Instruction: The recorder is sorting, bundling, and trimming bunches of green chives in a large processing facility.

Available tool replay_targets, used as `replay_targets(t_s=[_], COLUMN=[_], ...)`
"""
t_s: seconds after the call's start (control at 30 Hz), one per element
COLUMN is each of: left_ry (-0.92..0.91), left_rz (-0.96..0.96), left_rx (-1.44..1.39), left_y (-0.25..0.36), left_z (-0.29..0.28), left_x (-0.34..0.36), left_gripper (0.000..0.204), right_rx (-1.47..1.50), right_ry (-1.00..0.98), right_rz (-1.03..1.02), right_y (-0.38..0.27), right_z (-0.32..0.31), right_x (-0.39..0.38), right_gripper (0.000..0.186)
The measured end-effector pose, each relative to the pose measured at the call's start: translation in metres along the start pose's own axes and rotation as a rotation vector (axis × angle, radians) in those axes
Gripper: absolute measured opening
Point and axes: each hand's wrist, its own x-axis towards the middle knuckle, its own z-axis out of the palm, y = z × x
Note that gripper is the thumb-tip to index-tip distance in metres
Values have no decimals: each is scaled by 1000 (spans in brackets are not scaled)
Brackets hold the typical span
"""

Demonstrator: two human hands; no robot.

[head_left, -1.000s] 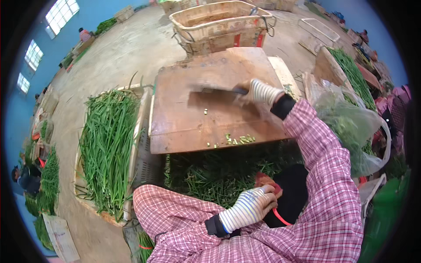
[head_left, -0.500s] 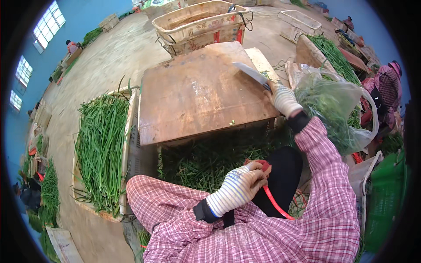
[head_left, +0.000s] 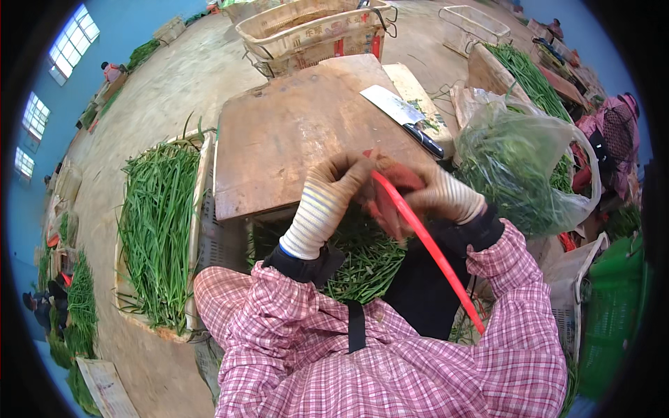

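Both of my gloved hands come together above my lap, in front of the wooden board (head_left: 293, 139). Between them is a crumpled reddish cloth (head_left: 389, 202). My left hand (head_left: 324, 195) is closed with its fingertips pinching the cloth near the top of a bright red strap (head_left: 435, 261). That strap slants down toward my right thigh. My right hand (head_left: 446, 194) is closed round the other side of the cloth, its fingertips partly hidden. A broad-bladed knife (head_left: 391, 104) with a dark handle lies at the board's right edge, untouched.
A crate of long green stalks (head_left: 157, 237) stands left. To the right are a clear plastic bag of greens (head_left: 512, 171) and a green basket (head_left: 613, 320). Cut greens (head_left: 366, 268) lie below the board. Stacked crates (head_left: 317, 42) stand beyond it; people work farther off.
My right hand has put the knife down on the board and come back to the cloth. My left hand has risen with the cloth and strap, and both hands now hold the cloth.
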Motion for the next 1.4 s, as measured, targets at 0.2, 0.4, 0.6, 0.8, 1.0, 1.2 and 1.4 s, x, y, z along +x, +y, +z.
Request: replay_targets(t_s=[0.2,0.4,0.6,0.8,1.0,1.2,1.4], left_ry=[385,578,633,425,112,273,141], left_rz=[128,175,106,148,159,88,164], left_rx=[192,361,441,-175,-657,-600,-1124], left_y=[2,3,9,-16,-46,-40,-43], left_z=[-35,-55,-68,-88,-103,-134,-149], left_x=[12,6,-10,-26,-37,-42,-18], left_gripper=[23,25,26,35,36,25,16], right_rx=[-294,-744,-510,278,553,855,870], right_ry=[476,349,-121,-2,-18,231,221], right_rz=[-340,-311,-622,-407,-345,-605,-554], right_y=[-45,-58,-6,15,24,10,9], right_z=[-65,-14,49,85,66,7,-11], right_x=[13,48,46,44,58,59,59], right_gripper=[42,44,44,28,31,26,30])
